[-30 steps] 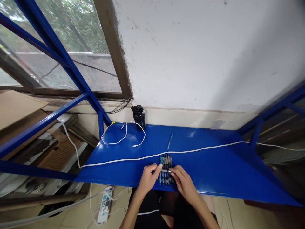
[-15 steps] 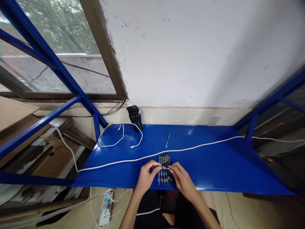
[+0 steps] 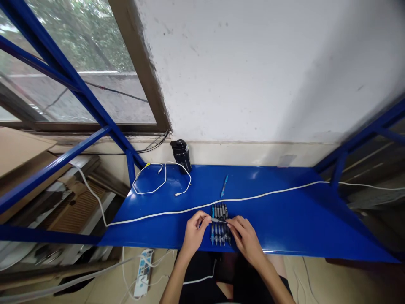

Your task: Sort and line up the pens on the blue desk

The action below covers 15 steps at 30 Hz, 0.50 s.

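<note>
My left hand [image 3: 196,233] pinches the left end of a slim grey pen [image 3: 215,220], held level above the table. The fingertips of my right hand [image 3: 244,236] close on its thin dark right end. Below the pen, a row of several pens [image 3: 219,241] lies side by side, pointing away from me. Most have grey grips; the leftmost is light blue. The held pen and my fingers cover the middle of this row. Farther back, a single light-blue pen [image 3: 224,185] rests at a slant, apart from the others.
A white cable [image 3: 177,213] crosses the blue table [image 3: 294,219] behind the pen row. Another white cable [image 3: 148,193] loops at the back left beside a black bottle [image 3: 181,155]. Blue frame bars stand at both sides. A power strip [image 3: 143,272] lies on the floor.
My hands have drawn slightly apart, and more of the thin dark part of the held pen shows between them. The view has shifted a little.
</note>
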Tool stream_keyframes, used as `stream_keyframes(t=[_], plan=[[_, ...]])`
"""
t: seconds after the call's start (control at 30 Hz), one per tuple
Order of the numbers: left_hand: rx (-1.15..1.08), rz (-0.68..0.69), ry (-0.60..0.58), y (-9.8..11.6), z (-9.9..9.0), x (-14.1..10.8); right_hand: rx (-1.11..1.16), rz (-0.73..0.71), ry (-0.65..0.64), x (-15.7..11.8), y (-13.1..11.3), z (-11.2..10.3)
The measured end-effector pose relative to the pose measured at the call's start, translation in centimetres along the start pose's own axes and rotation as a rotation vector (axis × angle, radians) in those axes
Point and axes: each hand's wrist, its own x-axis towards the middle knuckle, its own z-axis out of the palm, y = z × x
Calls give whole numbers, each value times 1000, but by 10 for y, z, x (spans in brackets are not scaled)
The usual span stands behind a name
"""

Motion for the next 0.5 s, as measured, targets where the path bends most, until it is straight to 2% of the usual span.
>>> stream_keyframes(t=[0.23,0.5], plan=[[-148,-47,183,-10,-2,1,0,64,111,0,3,2],[-198,-55,177,-9,-2,2,-4,56,131,0,2,2]])
